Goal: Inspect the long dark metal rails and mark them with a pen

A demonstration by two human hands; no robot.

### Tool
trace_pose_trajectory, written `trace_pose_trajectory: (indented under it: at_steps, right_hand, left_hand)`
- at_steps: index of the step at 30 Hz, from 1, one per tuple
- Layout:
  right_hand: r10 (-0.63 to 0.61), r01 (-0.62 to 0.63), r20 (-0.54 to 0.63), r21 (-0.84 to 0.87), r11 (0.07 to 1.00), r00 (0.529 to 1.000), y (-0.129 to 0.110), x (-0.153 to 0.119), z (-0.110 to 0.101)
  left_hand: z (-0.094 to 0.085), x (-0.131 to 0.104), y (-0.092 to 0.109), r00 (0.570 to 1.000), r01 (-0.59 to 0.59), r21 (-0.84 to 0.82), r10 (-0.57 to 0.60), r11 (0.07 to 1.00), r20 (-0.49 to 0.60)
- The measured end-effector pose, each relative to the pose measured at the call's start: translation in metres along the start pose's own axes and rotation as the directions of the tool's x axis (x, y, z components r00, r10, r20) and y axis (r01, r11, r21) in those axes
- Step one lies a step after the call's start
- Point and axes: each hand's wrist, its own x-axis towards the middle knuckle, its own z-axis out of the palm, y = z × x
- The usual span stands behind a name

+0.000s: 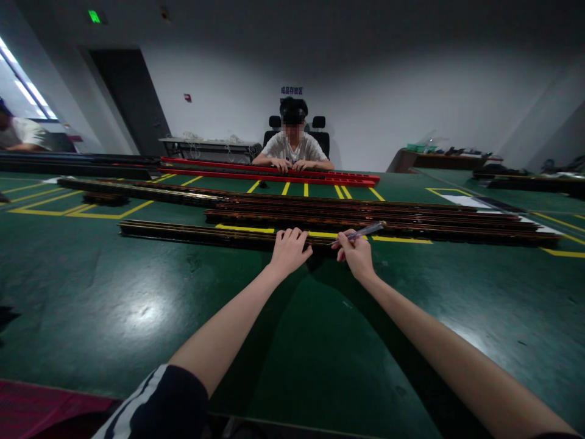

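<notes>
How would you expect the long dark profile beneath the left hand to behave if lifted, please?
The long dark profile is probably fairly stiff, since it lies straight. Its slender length may make it swing if gripped at one end.

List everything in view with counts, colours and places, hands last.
Pen-like tool: one, translucent, right of centre
Near strips: several, dark, front centre
Stacked strips: many, reddish dark, behind near strips
Red strips: two or more, red, beyond the stack
Outer strips: several, dark, far left
Table: one, green, foreground
Yellow lines: many, yellow, on the table
Co-worker: one, white top, across table
Second person: one, white top, far left
Chair: one, black, behind co-worker
Door: one, dark grey, back left
Lit sign: one, green, upper left
Desk: one, brown, back right
Window: one, bright, far left
Left hand: one, bare, on near strips
Right hand: one, bare, gripping pen-like tool
</notes>
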Motion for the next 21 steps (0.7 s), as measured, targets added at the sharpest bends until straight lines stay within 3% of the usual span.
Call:
trace_pose_trajectory:
  at_steps: [21]
  right_hand:
    - [-0.007,0.007,0.001,-0.029,1.000,1.000,0.0013,0.0009,0.0011]
  left_hand:
    - [0.0011,-0.0014,-0.0007,0.999,-0.034,0.026,0.034,0.999,-0.006]
